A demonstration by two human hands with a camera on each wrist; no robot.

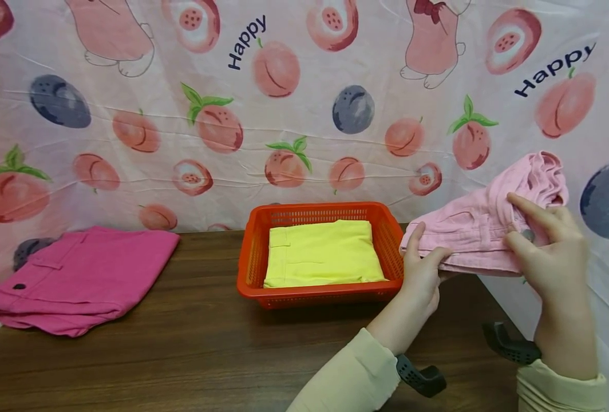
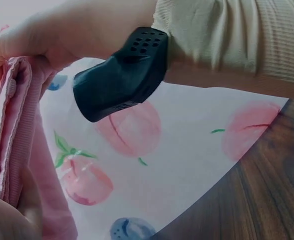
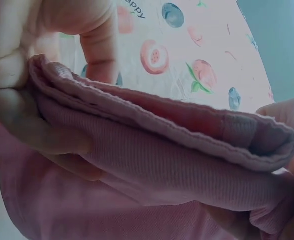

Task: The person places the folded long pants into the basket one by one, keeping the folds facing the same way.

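Note:
Both hands hold light pink trousers [image 1: 482, 220] up above the right end of the table. The waistband, belt loops and a pocket show, and the cloth is folded into layers that bunch at the upper right. My left hand [image 1: 422, 272] grips the left end of the waistband, thumb on the front and some fingers hidden behind. At the other end my right hand [image 1: 557, 257] pinches the waistband beside its button. The right wrist view gives a close look at the folded waistband edge [image 3: 186, 135], stretched between the two hands.
An orange-red plastic basket [image 1: 315, 290] stands mid-table with folded yellow trousers [image 1: 325, 254] lying inside. Folded magenta trousers [image 1: 98, 274] lie at the table's left edge. A fruit-printed cloth [image 1: 304, 114] hangs behind and along the right of the wooden table [image 1: 191, 355].

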